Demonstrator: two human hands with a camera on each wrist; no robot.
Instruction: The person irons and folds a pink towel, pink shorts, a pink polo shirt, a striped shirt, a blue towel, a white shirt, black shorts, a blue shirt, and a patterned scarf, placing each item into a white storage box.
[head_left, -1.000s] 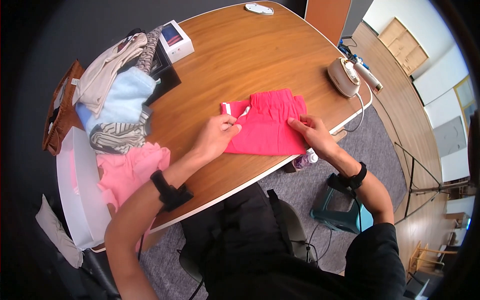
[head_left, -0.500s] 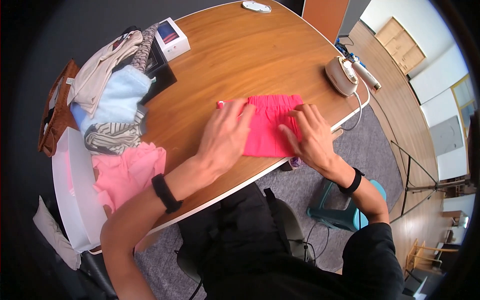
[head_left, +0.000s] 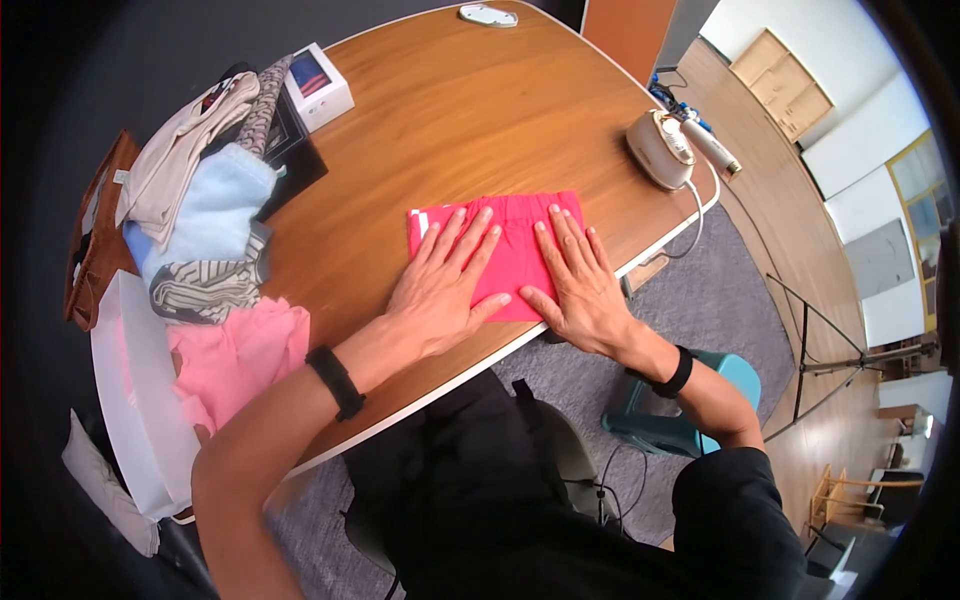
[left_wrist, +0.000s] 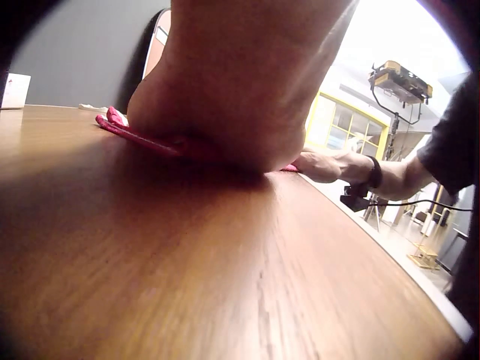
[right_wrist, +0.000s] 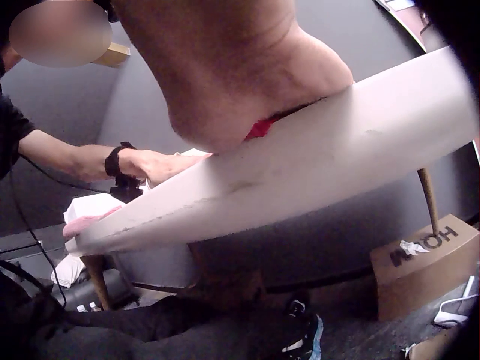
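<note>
A folded bright pink-red garment (head_left: 515, 255) with a gathered waistband lies flat by the table's front edge. On its left part rests the left hand (head_left: 440, 285), palm down with fingers straight and spread. The right hand (head_left: 583, 290) lies the same way over its right part, the two thumb tips close together. In the left wrist view the garment (left_wrist: 139, 139) shows as a thin layer on the wood beside the left hand (left_wrist: 225, 90). A red bit (right_wrist: 259, 129) peeks out under the right hand (right_wrist: 240, 75) in the right wrist view.
Folded clothes (head_left: 205, 215), a pink cloth (head_left: 245, 355), a white bin (head_left: 140, 400) and a brown bag (head_left: 100, 235) crowd the table's left end. Behind them stands a white box (head_left: 322, 95). A white iron-like device (head_left: 662, 148) with a cord sits at the right edge.
Both hands have gone from gripping the garment's sides to lying flat on top, fingers spread. The garment appears lower and further left in the head view, which has shifted.
</note>
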